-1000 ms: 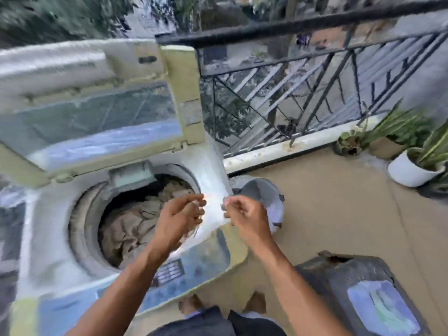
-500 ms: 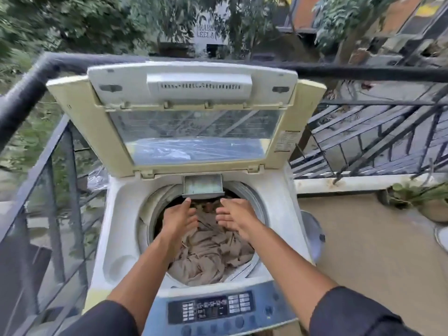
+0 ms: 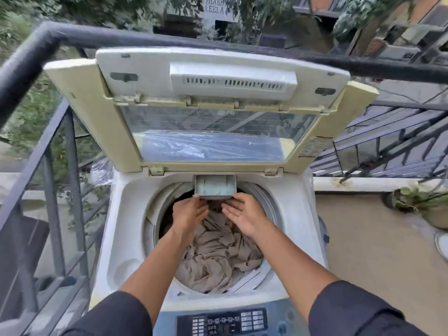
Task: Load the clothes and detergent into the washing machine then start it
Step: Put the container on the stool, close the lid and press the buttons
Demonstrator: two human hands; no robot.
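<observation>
A white top-loading washing machine [image 3: 126, 229] stands with its lid [image 3: 213, 112] raised. Crumpled beige clothes [image 3: 218, 258] fill the drum. At the drum's far rim a small detergent drawer [image 3: 215, 187] sticks out. My left hand [image 3: 190, 214] reaches over the clothes, its fingertips at the drawer's front left corner; whether it grips is hidden. My right hand [image 3: 244, 215] has its fingers spread, the tips at the drawer's front right edge. No detergent packet shows in either hand. The control panel [image 3: 223, 321] lies at the near edge.
A black metal railing [image 3: 36, 59] runs behind and to the left of the machine, close to it. Potted plants [image 3: 421, 204] stand on the tan floor [image 3: 378, 251] at the right, by the railing's low white ledge.
My view swung from the machine's right side to face it. Both hands moved from beside the drum, pinching something small, to over the clothes and then up to the drawer.
</observation>
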